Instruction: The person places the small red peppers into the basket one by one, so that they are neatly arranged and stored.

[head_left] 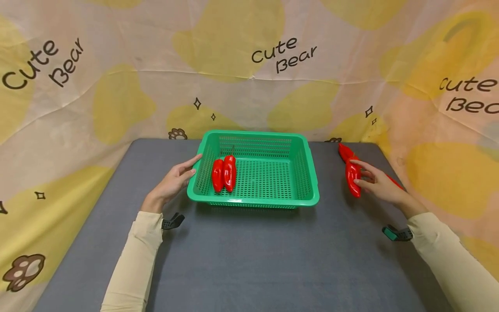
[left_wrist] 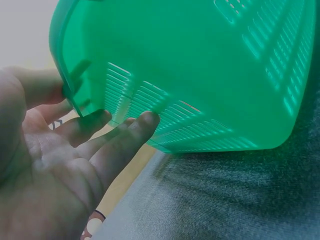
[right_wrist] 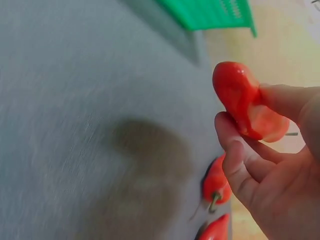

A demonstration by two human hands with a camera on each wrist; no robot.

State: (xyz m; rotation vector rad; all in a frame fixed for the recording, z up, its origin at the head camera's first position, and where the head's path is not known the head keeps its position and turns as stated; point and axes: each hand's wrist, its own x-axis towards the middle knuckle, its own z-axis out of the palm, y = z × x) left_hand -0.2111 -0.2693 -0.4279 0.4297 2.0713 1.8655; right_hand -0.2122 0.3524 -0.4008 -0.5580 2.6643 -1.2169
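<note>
A green plastic basket (head_left: 269,202) with slotted walls stands at the table's back. My left hand (head_left: 173,180) holds its left rim; in the left wrist view the thumb (left_wrist: 42,87) lies at the rim and the fingers reach along the outer wall. Two red peppers, a left one (head_left: 217,175) and a right one (head_left: 230,173), lie side by side inside the basket. Over at the right, my right hand (head_left: 376,184) pinches another red pepper (right_wrist: 237,97) between thumb and fingers. That pepper hangs above the table, its shadow below it in the right wrist view.
Past the right hand, a red pepper (head_left: 345,151) lies near the table's back right corner. Another red pepper (head_left: 395,182) shows partly behind the hand at the right edge. A patterned cloth (head_left: 249,95) rises behind the grey table (head_left: 249,255).
</note>
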